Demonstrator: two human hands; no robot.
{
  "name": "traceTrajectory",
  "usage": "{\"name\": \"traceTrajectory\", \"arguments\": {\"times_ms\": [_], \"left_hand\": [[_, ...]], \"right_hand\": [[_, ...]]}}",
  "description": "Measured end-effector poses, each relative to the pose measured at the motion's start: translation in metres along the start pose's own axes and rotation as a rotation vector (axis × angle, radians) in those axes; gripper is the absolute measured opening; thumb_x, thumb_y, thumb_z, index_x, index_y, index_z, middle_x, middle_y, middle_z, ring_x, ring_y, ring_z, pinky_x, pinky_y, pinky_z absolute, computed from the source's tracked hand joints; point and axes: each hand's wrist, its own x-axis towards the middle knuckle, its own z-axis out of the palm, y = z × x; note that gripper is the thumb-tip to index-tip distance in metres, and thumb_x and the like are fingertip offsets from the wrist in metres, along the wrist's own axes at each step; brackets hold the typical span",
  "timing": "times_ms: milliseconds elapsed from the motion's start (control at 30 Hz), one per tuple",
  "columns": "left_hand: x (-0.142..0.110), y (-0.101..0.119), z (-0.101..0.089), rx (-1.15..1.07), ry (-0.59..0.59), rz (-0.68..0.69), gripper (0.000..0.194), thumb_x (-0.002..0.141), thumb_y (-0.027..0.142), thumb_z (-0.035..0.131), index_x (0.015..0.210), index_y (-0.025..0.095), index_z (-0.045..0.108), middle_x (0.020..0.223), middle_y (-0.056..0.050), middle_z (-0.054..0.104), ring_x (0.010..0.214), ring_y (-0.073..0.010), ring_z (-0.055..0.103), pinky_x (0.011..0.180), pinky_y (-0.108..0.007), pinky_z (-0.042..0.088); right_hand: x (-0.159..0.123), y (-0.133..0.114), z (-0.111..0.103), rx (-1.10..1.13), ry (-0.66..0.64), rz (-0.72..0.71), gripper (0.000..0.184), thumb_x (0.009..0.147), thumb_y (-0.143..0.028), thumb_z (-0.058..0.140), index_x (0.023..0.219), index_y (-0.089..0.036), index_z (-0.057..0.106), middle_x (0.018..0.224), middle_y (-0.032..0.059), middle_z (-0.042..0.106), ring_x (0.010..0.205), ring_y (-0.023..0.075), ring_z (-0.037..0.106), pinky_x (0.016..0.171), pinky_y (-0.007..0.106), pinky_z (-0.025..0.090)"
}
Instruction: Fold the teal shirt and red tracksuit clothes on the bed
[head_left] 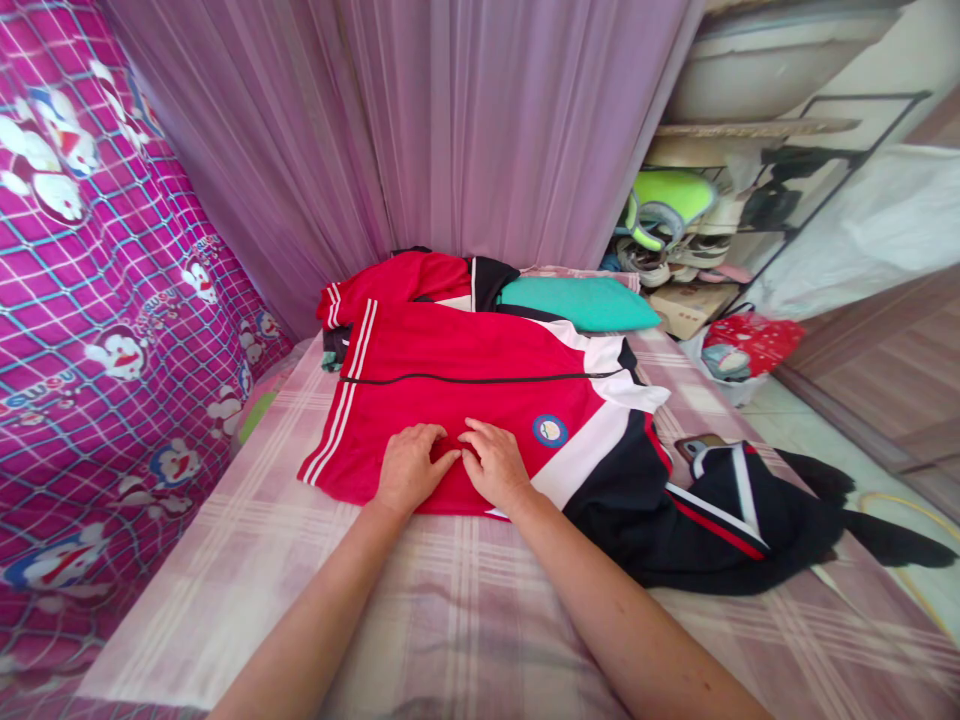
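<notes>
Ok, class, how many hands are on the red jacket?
2: the left hand and the right hand, side by side on the jacket, on the near side of its black zip.

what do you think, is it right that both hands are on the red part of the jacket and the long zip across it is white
Not quite: the head view shows that the long zip is black, not white. The rest is right: the left hand and right hand are both on the red part of the jacket.
</notes>
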Motion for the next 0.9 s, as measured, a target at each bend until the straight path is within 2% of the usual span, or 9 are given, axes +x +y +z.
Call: {"name": "traceTrajectory", "arguments": {"times_ms": [67, 200, 467, 633, 900], "left_hand": [[0.001, 0.005, 0.001, 0.062, 0.005, -0.019, 0.022, 0.087, 0.04, 0.063, 0.098, 0.021, 0.065, 0.092, -0.005, 0.071, 0.09, -0.0231, 0.063, 0.079, -0.035, 0.044], [0.004, 0.004, 0.004, 0.104, 0.022, -0.007, 0.014, 0.091, 0.032, 0.057, 0.095, 0.022, 0.067, 0.091, -0.005, 0.071, 0.09, -0.0229, 0.063, 0.078, -0.035, 0.042], [-0.001, -0.013, 0.003, 0.177, -0.024, 0.197, 0.022, 0.096, 0.029, 0.051, 0.1, 0.024, 0.071, 0.097, -0.006, 0.072, 0.088, -0.0209, 0.062, 0.077, -0.035, 0.043], [-0.007, -0.019, 0.003, 0.144, -0.015, 0.239, 0.025, 0.096, 0.028, 0.051, 0.108, 0.027, 0.072, 0.102, -0.007, 0.072, 0.092, -0.0205, 0.063, 0.08, -0.035, 0.044], [-0.019, -0.019, 0.004, 0.078, 0.019, 0.25, 0.03, 0.097, 0.03, 0.047, 0.118, 0.026, 0.069, 0.112, -0.007, 0.072, 0.1, -0.0214, 0.063, 0.09, -0.039, 0.046]], "right_hand": [[0.0, 0.0, 0.0, -0.005, -0.003, 0.001, 0.023, 0.088, -0.018, 0.054, 0.105, -0.021, 0.069, 0.131, 0.0123, 0.064, 0.12, 0.0256, 0.058, 0.102, 0.046, 0.043], [0.001, 0.002, -0.001, -0.004, -0.017, -0.005, 0.024, 0.088, -0.019, 0.054, 0.106, -0.022, 0.069, 0.131, 0.0115, 0.064, 0.119, 0.0254, 0.058, 0.102, 0.046, 0.043], [0.0, 0.0, -0.002, -0.001, -0.02, 0.013, 0.024, 0.087, -0.018, 0.054, 0.105, -0.022, 0.07, 0.131, 0.0114, 0.064, 0.119, 0.0255, 0.058, 0.103, 0.046, 0.042], [0.001, 0.001, -0.001, 0.008, -0.008, 0.012, 0.023, 0.087, -0.018, 0.054, 0.104, -0.022, 0.069, 0.131, 0.0119, 0.064, 0.12, 0.0253, 0.058, 0.102, 0.047, 0.042], [0.001, 0.003, 0.001, 0.004, 0.031, 0.025, 0.014, 0.087, -0.019, 0.057, 0.095, -0.022, 0.067, 0.131, 0.0122, 0.063, 0.122, 0.0257, 0.056, 0.101, 0.047, 0.043]]}}
